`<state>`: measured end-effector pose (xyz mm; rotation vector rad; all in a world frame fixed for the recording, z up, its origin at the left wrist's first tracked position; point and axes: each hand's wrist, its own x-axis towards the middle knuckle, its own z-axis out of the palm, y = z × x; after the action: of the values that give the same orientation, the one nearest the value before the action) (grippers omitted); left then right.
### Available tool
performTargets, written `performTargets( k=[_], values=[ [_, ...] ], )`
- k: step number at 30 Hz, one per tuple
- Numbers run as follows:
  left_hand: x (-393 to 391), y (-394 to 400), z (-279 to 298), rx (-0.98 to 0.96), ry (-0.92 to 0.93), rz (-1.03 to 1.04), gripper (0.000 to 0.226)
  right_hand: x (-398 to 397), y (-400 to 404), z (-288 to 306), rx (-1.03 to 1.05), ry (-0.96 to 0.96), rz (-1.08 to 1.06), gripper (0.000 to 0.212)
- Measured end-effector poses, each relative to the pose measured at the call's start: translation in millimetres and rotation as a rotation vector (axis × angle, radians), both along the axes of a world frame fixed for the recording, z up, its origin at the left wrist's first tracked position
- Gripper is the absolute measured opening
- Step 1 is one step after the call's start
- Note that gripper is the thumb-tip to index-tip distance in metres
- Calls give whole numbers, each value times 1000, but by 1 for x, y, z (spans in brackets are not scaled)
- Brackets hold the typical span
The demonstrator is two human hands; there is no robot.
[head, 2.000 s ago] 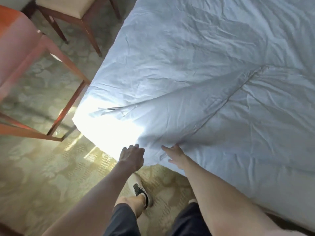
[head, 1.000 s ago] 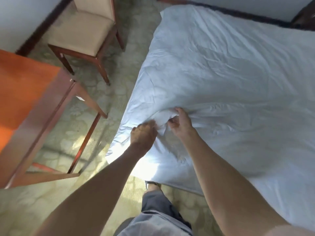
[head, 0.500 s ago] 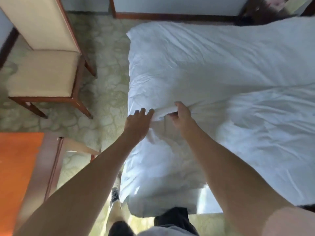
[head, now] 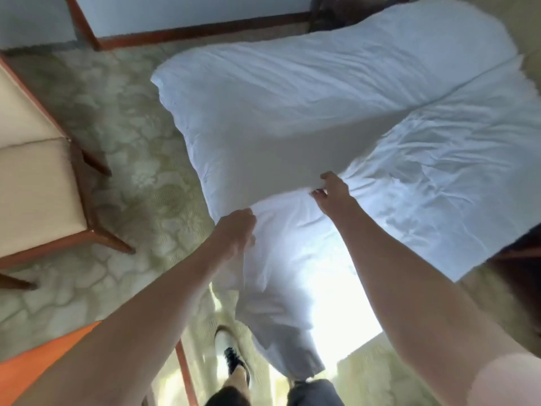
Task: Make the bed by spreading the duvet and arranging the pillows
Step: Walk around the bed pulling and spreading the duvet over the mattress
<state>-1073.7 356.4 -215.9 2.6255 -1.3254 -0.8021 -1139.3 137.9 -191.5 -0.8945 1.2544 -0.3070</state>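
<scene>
A white duvet (head: 292, 98) is lifted off the bed and billows up in front of me. My left hand (head: 234, 232) grips its near edge at the left. My right hand (head: 333, 194) pinches the same edge a little farther right and higher. Below the lifted edge, a lower white layer (head: 281, 273) hangs down toward the floor, brightly lit by sun. A crumpled part of the duvet (head: 453, 171) lies flat on the bed at the right. No pillows are in view.
A cream upholstered chair with wooden legs (head: 38, 186) stands on the patterned carpet at the left. An orange-brown table corner (head: 35, 364) sits at lower left. My feet (head: 231, 358) stand beside the bed. A wooden baseboard (head: 205, 30) runs along the far wall.
Both hands have raised the duvet edge, so the cloth now billows up over the bed. I have shifted toward the chair side, and the view has tilted.
</scene>
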Motion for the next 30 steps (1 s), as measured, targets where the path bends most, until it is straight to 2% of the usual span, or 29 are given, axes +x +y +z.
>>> performTargets(
  k=[1,2,4,7,11,14,15,18,22,26,27,30],
  values=[
    [9,4,-4,-68,40,91,14,2,4,-1,14,-20,-32,16],
    [16,8,-7,-132,90,174,26,5,5,-3,16,-28,-69,15],
    [29,12,-9,-216,145,269,25,13,10,-1,37,-68,-109,15],
    [45,10,-6,-156,144,304,51,24,20,2,46,-71,-77,15],
    [68,7,2,-46,28,229,33,33,42,3,61,-178,55,14],
    [84,0,13,-63,44,254,20,13,76,1,-63,-65,361,5],
    [90,-4,19,-74,69,269,18,5,88,-1,-119,-2,479,10],
    [109,-25,39,-46,133,287,19,-14,112,-14,-280,148,748,48],
    [134,-55,56,18,329,266,7,2,124,-21,-504,181,743,82],
    [159,-76,53,102,485,228,22,42,123,-24,-618,288,797,113],
    [164,-78,52,122,529,228,19,52,123,-26,-655,334,806,109],
    [186,-79,40,165,643,259,14,79,120,-33,-762,413,736,63]
  ],
)
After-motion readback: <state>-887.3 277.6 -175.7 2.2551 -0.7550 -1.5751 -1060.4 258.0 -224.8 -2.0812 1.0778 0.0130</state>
